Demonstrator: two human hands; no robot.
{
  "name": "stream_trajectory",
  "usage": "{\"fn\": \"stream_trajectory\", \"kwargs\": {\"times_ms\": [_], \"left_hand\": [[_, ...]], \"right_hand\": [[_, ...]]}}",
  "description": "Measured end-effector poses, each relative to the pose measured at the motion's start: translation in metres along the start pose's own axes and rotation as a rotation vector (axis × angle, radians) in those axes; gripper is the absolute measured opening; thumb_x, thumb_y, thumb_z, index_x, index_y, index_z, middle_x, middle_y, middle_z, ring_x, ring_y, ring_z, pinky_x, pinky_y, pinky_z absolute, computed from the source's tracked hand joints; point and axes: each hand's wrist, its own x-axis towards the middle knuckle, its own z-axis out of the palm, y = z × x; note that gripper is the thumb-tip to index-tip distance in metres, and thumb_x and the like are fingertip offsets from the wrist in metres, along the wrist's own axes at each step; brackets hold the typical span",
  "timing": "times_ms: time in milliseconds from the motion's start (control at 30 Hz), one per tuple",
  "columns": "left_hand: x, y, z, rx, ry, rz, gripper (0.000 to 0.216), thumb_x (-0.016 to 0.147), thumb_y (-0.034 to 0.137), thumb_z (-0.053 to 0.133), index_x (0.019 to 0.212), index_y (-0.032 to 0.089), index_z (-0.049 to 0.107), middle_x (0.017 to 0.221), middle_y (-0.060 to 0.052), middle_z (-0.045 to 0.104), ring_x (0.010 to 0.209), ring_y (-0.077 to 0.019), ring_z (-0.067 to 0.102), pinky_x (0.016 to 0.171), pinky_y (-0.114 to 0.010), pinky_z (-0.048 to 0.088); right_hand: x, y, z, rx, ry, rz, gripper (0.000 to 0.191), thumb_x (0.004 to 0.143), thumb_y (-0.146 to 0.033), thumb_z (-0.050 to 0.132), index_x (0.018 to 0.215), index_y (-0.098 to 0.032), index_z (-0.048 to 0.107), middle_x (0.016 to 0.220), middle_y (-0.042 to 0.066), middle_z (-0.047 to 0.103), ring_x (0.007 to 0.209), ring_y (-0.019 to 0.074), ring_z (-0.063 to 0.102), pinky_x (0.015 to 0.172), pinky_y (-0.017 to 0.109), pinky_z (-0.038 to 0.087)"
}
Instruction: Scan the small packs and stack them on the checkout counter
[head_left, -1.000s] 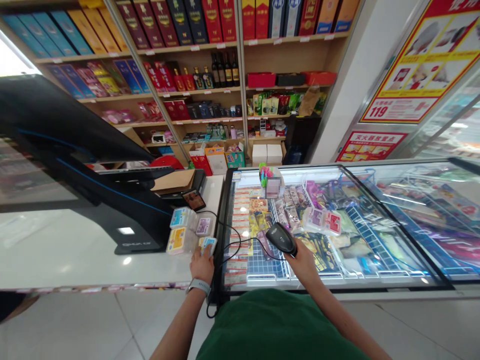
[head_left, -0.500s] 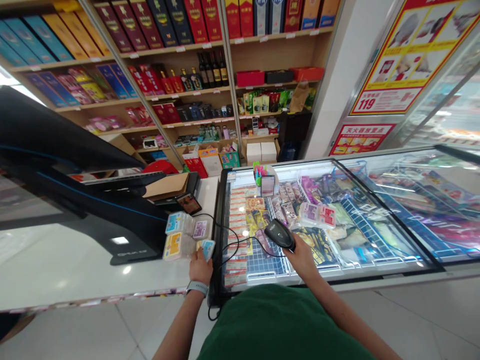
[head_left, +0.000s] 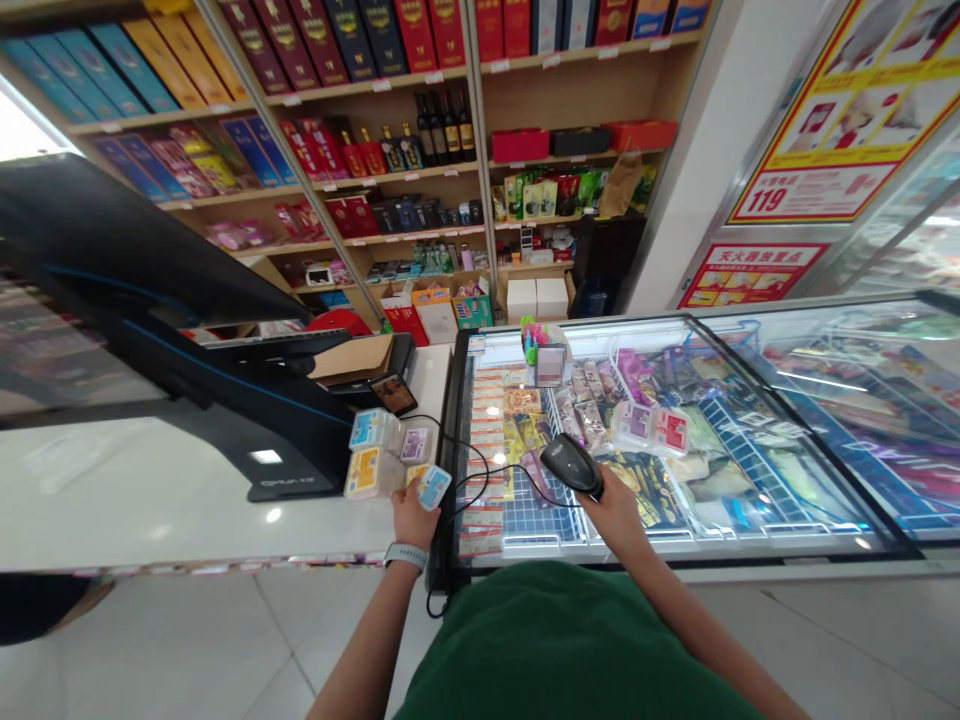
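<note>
My left hand [head_left: 414,513] grips a small clear plastic box with a blue label [head_left: 433,487] at the counter's right edge. Beside it stand more such boxes: one with a yellow label [head_left: 364,472], one with a blue label [head_left: 374,428] and one with a purple label [head_left: 415,444]. My right hand [head_left: 611,505] is wrapped round the handle of a black barcode scanner [head_left: 571,465], held over the freezer's glass top. Past the scanner, two more clear boxes, with a purple label [head_left: 640,422] and a red label [head_left: 670,431], lie on the glass.
A black checkout monitor [head_left: 225,370] stands on the white counter [head_left: 187,520] to the left. The scanner's cable [head_left: 486,474] loops over the freezer edge. Bagged goods fill the glass-topped freezer [head_left: 720,470]. A small pot of colourful items [head_left: 534,338] sits on its far side. Stocked shelves [head_left: 405,175] rise behind.
My left hand has lifted and tilted the blue-labelled box slightly, so its label shows more. The whole view has shifted a little; the scanner stays in my right hand.
</note>
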Motion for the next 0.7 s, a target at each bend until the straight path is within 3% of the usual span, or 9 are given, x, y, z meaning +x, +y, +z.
{"fn": "stream_trajectory", "kwargs": {"times_ms": [233,400,567,700], "left_hand": [[0.000,-0.007,0.000,-0.282,-0.083,-0.037,0.070,0.066,0.004,0.066,0.132,0.020,0.051,0.107,-0.007,0.067,0.097,-0.0199,0.064,0.091,-0.031,0.050],[0.002,-0.014,0.006,-0.432,-0.168,-0.186,0.063,0.075,0.008,0.058,0.135,0.025,0.050,0.103,-0.005,0.071,0.070,-0.0138,0.066,0.071,-0.026,0.055],[0.005,-0.018,0.014,-0.536,-0.151,-0.309,0.067,0.075,0.011,0.061,0.139,0.019,0.045,0.098,-0.007,0.071,0.063,-0.0132,0.065,0.063,-0.025,0.055],[0.008,-0.014,0.017,-0.749,-0.159,-0.436,0.045,0.078,0.013,0.062,0.122,0.015,0.058,0.086,-0.005,0.072,0.067,-0.0150,0.067,0.064,-0.026,0.056]], "right_hand": [[-0.002,0.005,0.002,0.004,-0.004,-0.008,0.030,0.072,-0.032,0.055,0.100,-0.020,0.062,0.090,0.007,0.070,0.083,0.0257,0.065,0.074,0.036,0.050],[-0.002,0.000,0.004,-0.018,-0.040,-0.004,0.032,0.074,-0.031,0.056,0.102,-0.018,0.063,0.089,0.008,0.071,0.081,0.0262,0.066,0.070,0.035,0.051],[0.000,0.002,0.007,-0.022,-0.049,-0.019,0.033,0.073,-0.029,0.055,0.103,-0.019,0.064,0.090,0.008,0.072,0.083,0.0271,0.067,0.071,0.036,0.051],[0.001,0.005,0.009,-0.027,-0.043,-0.013,0.036,0.073,-0.027,0.055,0.107,-0.019,0.063,0.093,0.009,0.071,0.087,0.0276,0.066,0.077,0.038,0.051]]}}
